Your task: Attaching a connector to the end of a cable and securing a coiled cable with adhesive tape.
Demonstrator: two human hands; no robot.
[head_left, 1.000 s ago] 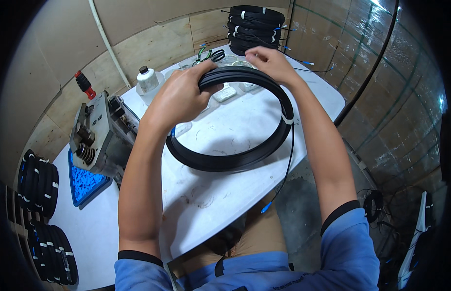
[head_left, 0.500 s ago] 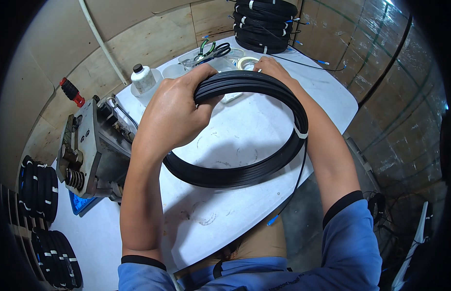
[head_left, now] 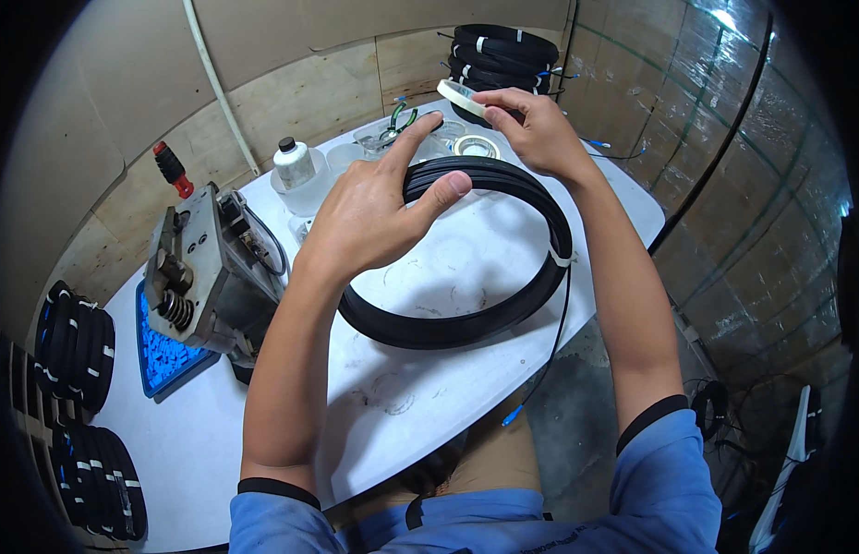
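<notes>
A black cable coil [head_left: 455, 332] stands tilted over the white table, its lower side toward me. My left hand [head_left: 379, 208] holds the coil loosely at its upper left, the thumb over the front and the index finger stretched away; its other fingers are hidden. Beyond the coil, my right hand [head_left: 533, 129] pinches a cream tape roll [head_left: 460, 98], raised off the table. A white tape band [head_left: 560, 258] wraps the coil's right side. From there a loose cable end with a blue connector [head_left: 513, 416] hangs past the table edge.
Another tape roll [head_left: 476, 148], green-handled pliers [head_left: 401, 118] and a white bottle [head_left: 294, 164] stand at the back. Stacked coils [head_left: 503, 51] rise behind. At left are a metal machine [head_left: 212, 268], a blue tray [head_left: 157, 388], a red-black screwdriver [head_left: 174, 170] and more coils [head_left: 74, 346].
My right hand has come up from the table's back with a tape roll. My left thumb and index finger have spread, loosening on the coil. The view has shifted slightly.
</notes>
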